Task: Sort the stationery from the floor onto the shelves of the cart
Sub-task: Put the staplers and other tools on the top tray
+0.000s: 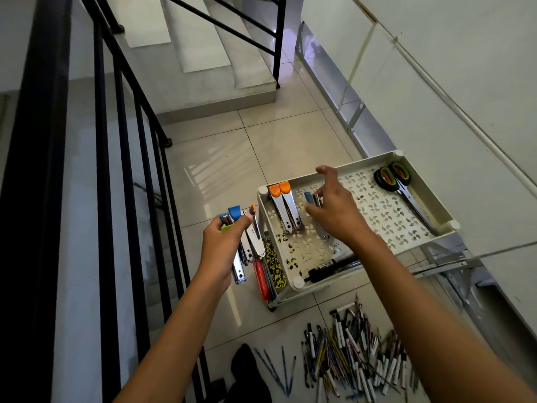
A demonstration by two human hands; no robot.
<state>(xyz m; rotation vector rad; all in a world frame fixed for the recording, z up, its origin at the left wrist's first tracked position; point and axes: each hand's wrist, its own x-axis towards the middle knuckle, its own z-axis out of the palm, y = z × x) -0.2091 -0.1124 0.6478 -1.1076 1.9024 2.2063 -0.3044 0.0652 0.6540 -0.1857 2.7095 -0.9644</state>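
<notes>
The right hand (334,207) pinches a blue-capped chrome stapler (313,199) over the white perforated top cart shelf (377,205), parallel to two orange-capped staplers (286,207) just left, while the left hand (223,245) grips a stapler bundle (242,237).

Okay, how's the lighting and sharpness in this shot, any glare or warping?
Head view: dim on the left by the black railing, window glare on the floor tiles, wide-angle bending of the wall edges; the cart's top tray and both hands, left hand and right hand, are sharp.

One head-worn wide-angle view — looking steeply down, close over the cart (343,170) and floor (232,158).
</notes>
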